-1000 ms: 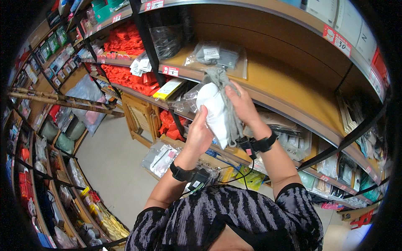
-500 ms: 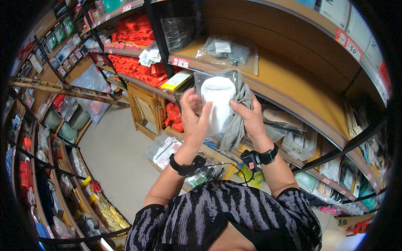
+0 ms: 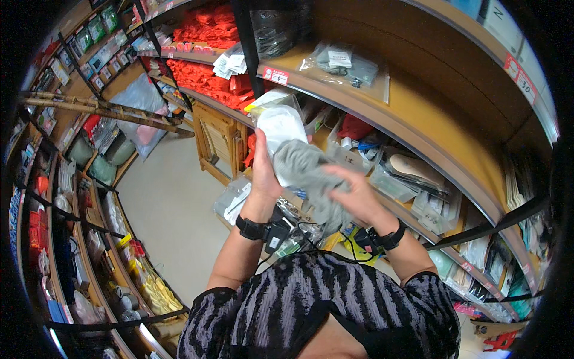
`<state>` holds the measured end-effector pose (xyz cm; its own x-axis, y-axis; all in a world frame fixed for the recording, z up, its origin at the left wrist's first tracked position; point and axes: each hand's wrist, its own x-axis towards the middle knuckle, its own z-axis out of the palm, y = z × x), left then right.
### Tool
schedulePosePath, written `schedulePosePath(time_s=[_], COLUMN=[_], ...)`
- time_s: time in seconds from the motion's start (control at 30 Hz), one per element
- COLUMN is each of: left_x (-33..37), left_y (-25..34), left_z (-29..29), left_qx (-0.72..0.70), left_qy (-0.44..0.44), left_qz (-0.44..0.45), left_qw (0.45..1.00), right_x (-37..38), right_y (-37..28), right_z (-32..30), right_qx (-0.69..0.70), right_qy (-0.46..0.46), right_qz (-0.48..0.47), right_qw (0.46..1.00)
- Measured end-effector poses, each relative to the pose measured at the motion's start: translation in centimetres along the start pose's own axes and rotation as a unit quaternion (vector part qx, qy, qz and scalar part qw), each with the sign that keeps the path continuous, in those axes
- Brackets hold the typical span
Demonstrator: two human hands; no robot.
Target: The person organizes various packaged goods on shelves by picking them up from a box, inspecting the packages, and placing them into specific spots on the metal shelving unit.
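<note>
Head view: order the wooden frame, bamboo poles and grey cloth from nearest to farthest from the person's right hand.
1. Grey cloth: at the right hand, toward its left.
2. Wooden frame: farther left, on the floor.
3. Bamboo poles: farthest left.

Beyond the hands (image 3: 265, 172), wooden shelving (image 3: 439, 116) is framed by dark posts (image 3: 246, 48); left of the hands, pale floor (image 3: 161, 185) is bordered by stocked racks (image 3: 109, 266).
</note>
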<state>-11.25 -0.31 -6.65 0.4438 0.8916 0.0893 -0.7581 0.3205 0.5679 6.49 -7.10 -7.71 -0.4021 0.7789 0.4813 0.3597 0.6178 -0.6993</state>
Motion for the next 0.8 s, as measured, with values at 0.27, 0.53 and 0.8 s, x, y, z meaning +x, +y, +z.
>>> schedulePosePath(time_s=[0.27, 0.53, 0.8], left_x=[-1.4, -2.9, -2.6], left_y=[-1.3, 2.1, 1.6], left_z=[0.6, -2.7, -6.0], left_qx=[0.097, 0.058, 0.235], left_qy=[0.039, 0.031, 0.102], left_qz=[0.075, 0.084, 0.143], left_qw=[0.992, 0.994, 0.956], right_x=[2.8, 2.9, 5.0], right_y=[-2.2, 2.9, 2.4], right_z=[3.4, 2.4, 7.1], right_qx=[-0.238, 0.352, 0.359], right_qy=[0.015, 0.139, 0.026], right_qz=[-0.022, 0.303, 0.249], right_qw=[0.971, 0.875, 0.899])
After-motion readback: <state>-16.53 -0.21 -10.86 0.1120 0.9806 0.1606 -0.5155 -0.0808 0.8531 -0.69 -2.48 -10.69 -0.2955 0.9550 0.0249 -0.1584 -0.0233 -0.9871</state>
